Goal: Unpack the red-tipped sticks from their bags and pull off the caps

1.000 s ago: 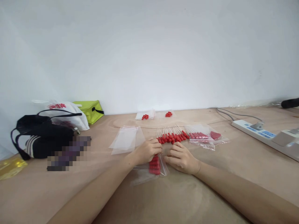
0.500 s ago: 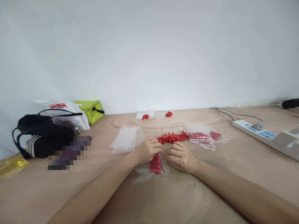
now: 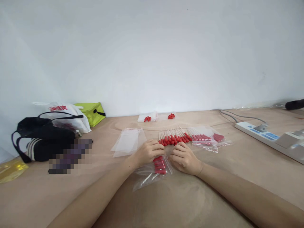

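Observation:
A clear zip bag (image 3: 145,180) with several red-tipped sticks (image 3: 160,165) in it lies on the table under my hands. My left hand (image 3: 150,152) is closed on the upper part of this zip bag, its fingertips pressed near the open end. Close by on the right, my right hand (image 3: 185,159) has its fingers curled in beside the bag's edge; what they pinch is hidden. Just beyond both hands, a row of loose red-tipped sticks (image 3: 174,139) lies with the red ends toward me.
Flat clear bags (image 3: 129,141) lie left of the row; filled zip bags (image 3: 204,139) lie right. Farther back are two bags with red pieces (image 3: 147,119). A power strip (image 3: 266,134) stands right. A black bag (image 3: 47,136) and a green box-shaped bag (image 3: 91,113) stand left.
The red-tipped sticks in the zip bag have shifted slightly up and right, and the bag's plastic has tilted. Both hands stay nearly in place.

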A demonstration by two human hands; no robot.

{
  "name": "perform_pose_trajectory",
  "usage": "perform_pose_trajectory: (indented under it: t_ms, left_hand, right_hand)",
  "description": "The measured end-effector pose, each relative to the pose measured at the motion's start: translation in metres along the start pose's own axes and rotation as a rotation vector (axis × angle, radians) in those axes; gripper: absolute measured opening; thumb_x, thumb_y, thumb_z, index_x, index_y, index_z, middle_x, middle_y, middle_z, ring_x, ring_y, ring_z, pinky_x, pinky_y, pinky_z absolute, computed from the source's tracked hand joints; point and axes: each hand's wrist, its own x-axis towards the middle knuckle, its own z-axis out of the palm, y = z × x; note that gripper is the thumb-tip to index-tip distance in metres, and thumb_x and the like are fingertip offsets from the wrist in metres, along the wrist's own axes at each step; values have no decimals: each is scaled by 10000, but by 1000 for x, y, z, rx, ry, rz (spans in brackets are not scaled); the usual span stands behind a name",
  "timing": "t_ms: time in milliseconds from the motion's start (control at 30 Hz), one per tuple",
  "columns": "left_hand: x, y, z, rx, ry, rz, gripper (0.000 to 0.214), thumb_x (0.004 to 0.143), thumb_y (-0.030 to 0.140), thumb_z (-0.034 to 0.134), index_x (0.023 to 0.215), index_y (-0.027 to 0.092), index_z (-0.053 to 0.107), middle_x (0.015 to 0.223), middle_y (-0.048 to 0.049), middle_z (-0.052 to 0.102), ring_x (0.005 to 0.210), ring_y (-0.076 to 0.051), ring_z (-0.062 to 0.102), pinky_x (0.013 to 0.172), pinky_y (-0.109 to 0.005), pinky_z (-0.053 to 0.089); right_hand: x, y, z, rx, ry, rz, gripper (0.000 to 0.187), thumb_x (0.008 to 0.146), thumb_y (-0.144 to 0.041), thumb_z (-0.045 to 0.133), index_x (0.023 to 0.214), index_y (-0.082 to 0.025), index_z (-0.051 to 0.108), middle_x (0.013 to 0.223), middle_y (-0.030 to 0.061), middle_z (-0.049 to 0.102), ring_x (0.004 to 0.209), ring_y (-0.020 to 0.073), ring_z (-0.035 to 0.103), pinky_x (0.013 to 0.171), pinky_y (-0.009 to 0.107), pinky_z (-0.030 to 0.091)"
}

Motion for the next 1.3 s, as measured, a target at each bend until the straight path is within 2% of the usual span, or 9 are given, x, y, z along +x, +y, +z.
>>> perform_pose_trajectory:
  t_ms: [100,267,400,567,700,833,1000,1133,1300]
  left_hand:
    - [-1,0,1,-16,6,29,237,847,91,364,823,165,587,868,-33,649,757,-120,535,707,-253,419]
    - [-1,2,5,-92,-15,-28,277,859,99,320,837,151,592,911,-62,639,814,-122,558,745,-248,440]
    - [1,4,5,-113,-52,-6,251,851,105,364,863,167,606,983,-61,630,860,-137,551,779,-272,436]
    - [2,4,6,-109,50,63,207,830,92,422,774,171,605,842,-31,661,780,-134,539,713,-259,443]
    - [0,5,10,-103,58,72,212,826,66,397,771,148,584,790,-33,658,711,-129,539,667,-246,445]
    - [-1,8,12,-99,13,27,263,850,80,332,767,141,573,836,-54,653,729,-121,564,668,-232,447]
    - [0,9,7,-83,-61,-11,273,872,106,315,793,137,574,884,-58,641,765,-115,565,709,-227,447]
    - [3,7,5,5,-79,50,221,874,134,366,801,138,575,929,-49,630,816,-130,540,748,-245,433]
    - [3,6,9,105,-186,154,259,882,136,352,704,157,538,784,-19,608,795,-136,520,703,-262,409]
  right_hand:
    - [0,1,0,-1,-2,-10,232,793,-127,429,605,-168,558,568,10,494,637,126,376,637,279,322]
    - [0,1,2,49,-12,-72,211,801,-122,439,646,-184,568,620,1,554,653,123,398,650,282,318]
    - [0,1,2,70,-3,-62,189,801,-115,450,672,-172,576,650,8,571,665,123,407,658,280,323]
    - [1,0,1,52,-2,-22,210,805,-135,434,644,-166,565,607,14,522,637,126,381,638,282,316]
    - [1,0,0,41,-17,-1,207,797,-141,442,622,-168,550,598,9,514,648,128,378,643,285,312]
    - [2,0,2,51,-5,-44,166,799,-164,479,654,-179,558,667,-2,567,660,120,386,652,285,306]
    - [1,2,5,42,10,-75,205,812,-115,436,660,-178,559,670,-5,578,670,117,396,673,288,301]
    - [0,3,6,24,-7,-83,219,827,-112,401,694,-176,564,665,-6,572,689,121,399,700,300,289]
    - [4,2,4,-28,-67,-131,317,855,-102,328,608,-165,516,577,-17,492,633,110,354,694,300,266]
